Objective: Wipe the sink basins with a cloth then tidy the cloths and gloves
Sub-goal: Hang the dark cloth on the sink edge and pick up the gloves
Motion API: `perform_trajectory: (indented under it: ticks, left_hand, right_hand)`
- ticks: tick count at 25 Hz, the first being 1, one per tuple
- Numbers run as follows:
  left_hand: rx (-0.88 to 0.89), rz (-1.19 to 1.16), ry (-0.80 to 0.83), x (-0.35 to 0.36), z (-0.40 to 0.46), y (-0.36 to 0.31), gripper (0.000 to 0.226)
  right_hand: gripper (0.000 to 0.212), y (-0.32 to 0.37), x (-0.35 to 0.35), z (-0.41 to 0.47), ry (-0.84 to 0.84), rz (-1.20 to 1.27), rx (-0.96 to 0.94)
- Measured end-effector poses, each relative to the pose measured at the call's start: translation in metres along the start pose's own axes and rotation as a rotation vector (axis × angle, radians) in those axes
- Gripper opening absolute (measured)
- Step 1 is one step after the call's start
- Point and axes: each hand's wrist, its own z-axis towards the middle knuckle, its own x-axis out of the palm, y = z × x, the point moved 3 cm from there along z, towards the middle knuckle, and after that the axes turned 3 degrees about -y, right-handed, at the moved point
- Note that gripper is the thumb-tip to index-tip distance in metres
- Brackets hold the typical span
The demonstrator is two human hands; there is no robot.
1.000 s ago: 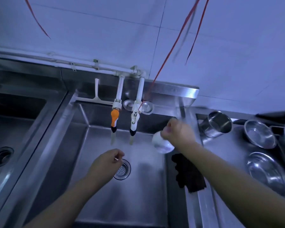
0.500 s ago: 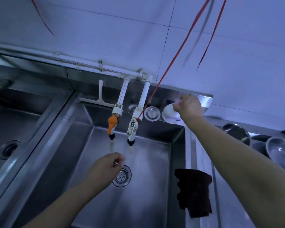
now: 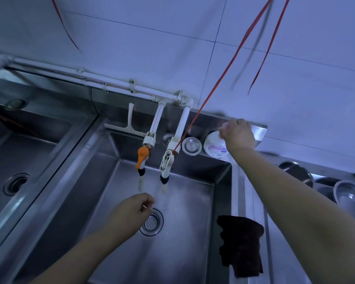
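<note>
A stainless steel sink unit is carrying a dark cloth draped over its basin rim, while a white round bottle and a round metal strainer lid are sitting on its back ledge.

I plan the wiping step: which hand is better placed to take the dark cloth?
Right, probably: the dark cloth hangs on the basin's right rim under that arm. But the right hand holds the white bottle; the left hand pinches something small.

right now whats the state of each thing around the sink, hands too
right hand: grips the white bottle
white bottle: on the back ledge, held
left hand: over the basin, pinching something small
dark cloth: draped over the basin's right rim
orange-handled tap: handle pointing down
drain strainer: seated in the drain
steel bowls: at the far right
</note>
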Motion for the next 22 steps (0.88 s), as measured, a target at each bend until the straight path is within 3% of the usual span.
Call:
perform_trajectory:
  ticks: [4,9,14,18,22]
  left_hand:
    - [0.029,-0.009,-0.008,-0.01,-0.013,0.001,0.016]
    - [0.061,-0.015,-0.052,-0.047,-0.036,0.019,0.015]
    - [0.112,0.13,-0.112,-0.111,-0.085,0.067,0.022]
    - [0.112,0.282,-0.154,-0.183,-0.152,0.143,0.026]
    - [0.039,0.495,-0.213,-0.258,-0.227,0.236,0.031]
  right_hand:
    - [0.024,0.018,-0.026,-0.045,-0.236,0.05,-0.033]
    - [0.016,0.075,-0.067,-0.109,-0.244,0.108,-0.124]
    - [0.015,0.177,-0.097,-0.178,-0.439,0.186,-0.281]
    - [0.02,0.304,-0.084,-0.241,-0.304,0.198,-0.467]
    - [0.024,0.436,-0.045,-0.301,-0.052,0.013,-0.618]
